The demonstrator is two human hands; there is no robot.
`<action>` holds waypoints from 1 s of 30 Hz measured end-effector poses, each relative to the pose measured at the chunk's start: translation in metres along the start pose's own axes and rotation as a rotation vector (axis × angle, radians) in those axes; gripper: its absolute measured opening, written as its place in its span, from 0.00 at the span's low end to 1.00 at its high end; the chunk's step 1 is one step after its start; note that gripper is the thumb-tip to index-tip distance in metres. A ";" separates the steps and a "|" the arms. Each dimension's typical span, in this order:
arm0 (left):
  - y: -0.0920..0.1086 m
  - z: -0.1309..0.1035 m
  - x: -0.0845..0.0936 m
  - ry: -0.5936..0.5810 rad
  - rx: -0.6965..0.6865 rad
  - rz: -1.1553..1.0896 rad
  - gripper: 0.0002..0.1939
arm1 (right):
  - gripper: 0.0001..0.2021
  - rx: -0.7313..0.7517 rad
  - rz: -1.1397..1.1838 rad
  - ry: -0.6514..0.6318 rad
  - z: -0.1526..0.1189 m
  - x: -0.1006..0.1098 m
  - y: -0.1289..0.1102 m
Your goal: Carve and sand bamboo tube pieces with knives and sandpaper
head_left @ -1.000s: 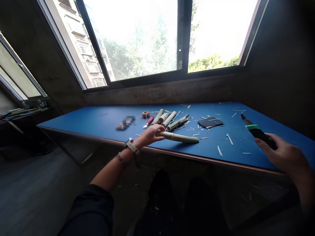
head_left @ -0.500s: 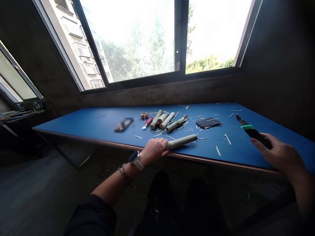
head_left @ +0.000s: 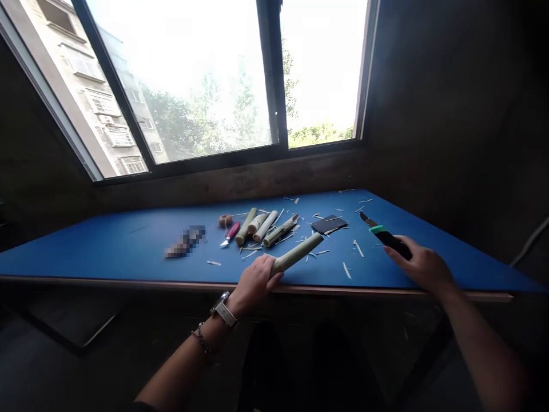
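Curling its fingers round the near end of the bamboo, the left hand holds it by the near edge of the table; the right hand, fingers wrapped round the knife, points it forward and left.

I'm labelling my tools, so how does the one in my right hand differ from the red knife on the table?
The black tool is held in the right hand; the red knife lies on the blue table. The black tool has a green band by its blade; the red knife shows none. The black tool's blade looks dark, the red knife's pale. Both have a blade at one end.
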State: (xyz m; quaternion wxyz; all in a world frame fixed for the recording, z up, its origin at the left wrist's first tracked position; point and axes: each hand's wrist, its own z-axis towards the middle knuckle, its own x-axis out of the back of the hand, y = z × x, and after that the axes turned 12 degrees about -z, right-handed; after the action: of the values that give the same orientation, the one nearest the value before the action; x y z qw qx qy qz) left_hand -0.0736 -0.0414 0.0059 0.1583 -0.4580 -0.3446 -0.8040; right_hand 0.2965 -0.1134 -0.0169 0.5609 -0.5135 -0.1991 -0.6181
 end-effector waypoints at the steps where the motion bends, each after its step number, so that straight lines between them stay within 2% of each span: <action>1: 0.002 0.005 -0.002 0.016 -0.004 -0.106 0.14 | 0.31 0.013 0.000 0.016 -0.001 0.000 -0.001; 4: 0.009 0.024 -0.011 0.056 0.061 -0.549 0.18 | 0.30 0.052 0.002 0.059 -0.001 0.000 -0.001; 7: 0.017 0.039 -0.022 0.012 0.233 -1.045 0.20 | 0.30 0.069 -0.002 0.056 -0.001 -0.002 0.001; 9: 0.022 0.045 -0.028 -0.017 0.309 -1.197 0.19 | 0.29 0.078 -0.029 0.061 -0.001 -0.002 0.003; 12: 0.028 0.049 -0.034 -0.009 0.349 -1.255 0.17 | 0.30 0.074 -0.091 0.082 0.000 -0.003 0.004; 15: 0.032 0.051 -0.037 -0.028 0.343 -1.317 0.21 | 0.30 0.120 -0.049 0.052 0.001 -0.003 -0.003; 19: 0.033 0.052 -0.039 -0.077 0.323 -1.285 0.17 | 0.26 0.341 0.107 0.013 -0.001 0.001 -0.035; 24: 0.033 0.051 -0.044 -0.090 0.271 -1.182 0.10 | 0.25 0.634 0.102 0.000 0.002 0.010 -0.078; 27: 0.034 0.050 -0.044 -0.092 0.255 -1.192 0.09 | 0.24 0.743 0.024 0.010 0.010 0.013 -0.085; 30: 0.034 0.049 -0.043 -0.111 0.260 -1.203 0.09 | 0.24 0.768 -0.105 0.053 0.018 0.016 -0.083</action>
State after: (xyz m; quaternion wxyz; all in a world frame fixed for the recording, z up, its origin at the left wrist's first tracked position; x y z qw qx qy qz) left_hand -0.0003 -0.0339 0.0002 -0.2865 -0.2019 -0.6453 -0.6788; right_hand 0.2322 -0.0824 0.0308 0.6847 -0.2392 -0.4275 -0.5396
